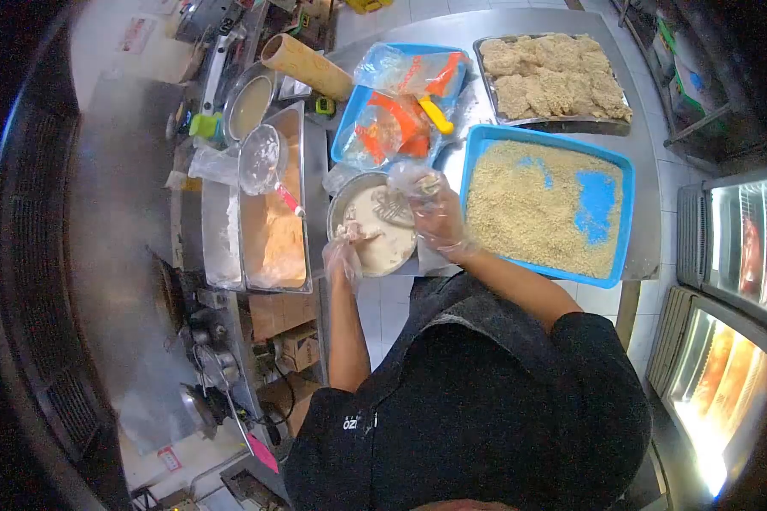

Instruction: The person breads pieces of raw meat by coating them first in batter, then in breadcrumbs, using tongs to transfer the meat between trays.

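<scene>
Both gloved hands in batter bowl point(375, 223): left hand point(343, 254) pinches a battered piece, right hand point(435, 213) cupped, contents unclear — best drip off excess b4 crumb tray point(550, 209)

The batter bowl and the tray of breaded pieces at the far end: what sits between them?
In the head view, between the batter bowl and the tray of breaded pieces lies a blue tray holding plastic bags and a yellow-handled tool.

Two blue trays point(547, 145), one bowl point(341, 204)
</scene>
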### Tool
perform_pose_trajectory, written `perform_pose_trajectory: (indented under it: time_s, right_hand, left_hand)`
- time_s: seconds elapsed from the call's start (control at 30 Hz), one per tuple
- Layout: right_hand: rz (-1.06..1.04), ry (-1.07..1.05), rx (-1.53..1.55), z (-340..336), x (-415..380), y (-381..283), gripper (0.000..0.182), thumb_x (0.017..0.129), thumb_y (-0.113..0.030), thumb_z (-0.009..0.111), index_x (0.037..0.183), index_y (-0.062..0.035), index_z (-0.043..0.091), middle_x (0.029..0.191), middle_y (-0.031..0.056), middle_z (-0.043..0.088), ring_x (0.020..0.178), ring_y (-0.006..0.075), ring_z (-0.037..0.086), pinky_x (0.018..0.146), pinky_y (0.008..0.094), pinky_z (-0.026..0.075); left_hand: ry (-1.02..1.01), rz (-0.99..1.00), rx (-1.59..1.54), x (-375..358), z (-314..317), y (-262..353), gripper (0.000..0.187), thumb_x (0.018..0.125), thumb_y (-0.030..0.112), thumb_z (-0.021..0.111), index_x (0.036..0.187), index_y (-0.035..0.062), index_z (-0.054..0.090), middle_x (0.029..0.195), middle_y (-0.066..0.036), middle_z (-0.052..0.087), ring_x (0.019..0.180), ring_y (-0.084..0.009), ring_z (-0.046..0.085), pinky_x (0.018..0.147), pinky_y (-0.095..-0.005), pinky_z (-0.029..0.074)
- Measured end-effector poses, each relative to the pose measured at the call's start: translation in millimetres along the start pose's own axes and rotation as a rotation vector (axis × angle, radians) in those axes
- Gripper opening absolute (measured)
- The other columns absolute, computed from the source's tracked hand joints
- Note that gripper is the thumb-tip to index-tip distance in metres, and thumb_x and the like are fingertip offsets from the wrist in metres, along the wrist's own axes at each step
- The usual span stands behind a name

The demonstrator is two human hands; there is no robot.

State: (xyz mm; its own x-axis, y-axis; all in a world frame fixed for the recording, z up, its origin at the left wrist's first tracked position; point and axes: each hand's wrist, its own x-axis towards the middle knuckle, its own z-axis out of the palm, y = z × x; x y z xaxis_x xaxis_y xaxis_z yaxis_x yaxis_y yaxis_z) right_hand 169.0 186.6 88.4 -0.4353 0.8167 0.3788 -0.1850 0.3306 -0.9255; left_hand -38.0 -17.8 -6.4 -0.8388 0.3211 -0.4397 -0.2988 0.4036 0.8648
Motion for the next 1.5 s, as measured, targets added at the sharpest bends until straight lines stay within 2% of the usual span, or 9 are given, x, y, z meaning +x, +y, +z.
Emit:
perform_pose_trajectory:
  time_s: [0.13,0.23,0.3,0.53,0.6,0.83,0.93,1.23,1.5]
  right_hand:
    - [-0.143,0.095,-0.094,6.8,4.2,8.3,0.016,0.075,-0.007,0.059,0.09,-0.0053,0.063,0.092,0.0101,0.061,0.085,0.0253,0.058,0.074,0.0364,0.048]
    - [-0.029,0.083,-0.055,1.2,9.9,8.9,0.033,0.076,-0.01,0.067,0.103,0.0008,0.051,0.087,0.0117,0.06,0.08,0.0174,0.059,0.07,0.0313,0.047]
    - [0.012,0.111,0.003,0.3,3.3,10.8,0.032,0.076,-0.01,0.067,0.102,0.0012,0.052,0.087,0.0116,0.06,0.081,0.0162,0.058,0.07,0.0308,0.047]
    - [0.15,0.112,0.139,-2.3,12.7,14.1,0.029,0.077,-0.012,0.066,0.099,0.0016,0.053,0.089,0.0112,0.06,0.08,0.0174,0.059,0.07,0.0311,0.047]
    - [0.154,0.114,0.147,-4.3,13.6,7.6,0.024,0.077,-0.009,0.065,0.097,-0.0002,0.057,0.088,0.0107,0.061,0.08,0.019,0.06,0.069,0.0309,0.047]
    - [0.213,-0.012,0.217,-13.6,16.0,22.9,0.017,0.076,-0.006,0.065,0.091,-0.0014,0.059,0.087,0.0093,0.062,0.08,0.0177,0.059,0.069,0.0297,0.048]
    - [0.277,0.011,0.332,-8.7,12.7,29.2,0.027,0.081,-0.011,0.063,0.101,-0.0004,0.049,0.085,0.0079,0.062,0.08,0.014,0.06,0.068,0.026,0.049]
    - [0.162,-0.13,0.168,-27.7,26.5,9.7,0.025,0.081,-0.009,0.062,0.101,-0.0005,0.049,0.086,0.0079,0.063,0.084,0.0141,0.061,0.072,0.0259,0.05]
    - [0.422,0.019,0.561,-40.5,34.0,6.3,0.028,0.078,-0.009,0.066,0.102,-0.0019,0.053,0.089,0.0045,0.062,0.078,0.0121,0.059,0.07,0.0257,0.05]
  left_hand:
    - [0.091,-0.063,0.387,-32.6,25.4,47.9,0.024,0.082,0.016,0.052,0.096,-0.0027,0.058,0.09,-0.008,0.058,0.065,-0.0151,0.056,0.053,-0.0267,0.046]
    - [-0.219,0.04,-0.287,-11.6,-6.9,12.2,0.025,0.082,0.017,0.053,0.091,-0.0051,0.06,0.093,-0.009,0.059,0.069,-0.0144,0.057,0.058,-0.0272,0.046]
    - [-0.154,0.06,-0.318,-26.8,17.2,34.0,0.024,0.08,0.02,0.056,0.089,-0.0016,0.062,0.082,-0.005,0.058,0.061,-0.0137,0.053,0.054,-0.0269,0.043]
    - [0.013,0.06,0.372,-38.5,28.6,73.6,0.026,0.077,0.024,0.062,0.091,0.0018,0.063,0.078,-0.002,0.057,0.059,-0.0124,0.052,0.05,-0.0263,0.041]
    - [0.001,0.265,0.639,-26.8,23.1,68.2,0.028,0.078,0.026,0.062,0.092,0.003,0.063,0.078,-0.003,0.057,0.061,-0.0127,0.052,0.051,-0.0268,0.042]
    - [-0.102,0.386,0.482,5.0,1.3,39.0,0.023,0.078,0.026,0.063,0.086,0.0045,0.065,0.076,-0.005,0.064,0.068,-0.0126,0.058,0.062,-0.0282,0.043]
    - [-0.151,0.339,0.939,-17.0,25.6,81.8,0.022,0.078,0.022,0.064,0.09,0.0038,0.064,0.076,-0.001,0.064,0.069,-0.0119,0.058,0.063,-0.026,0.044]
    - [-0.365,0.163,0.016,-51.0,33.0,102.5,0.034,0.079,0.014,0.063,0.108,-0.0008,0.056,0.097,-0.005,0.062,0.081,-0.0125,0.057,0.072,-0.025,0.045]
    - [-0.451,0.089,0.043,-32.8,11.0,100.6,0.028,0.08,0.009,0.061,0.106,-0.0008,0.057,0.094,-0.006,0.062,0.081,-0.0123,0.058,0.069,-0.0236,0.046]
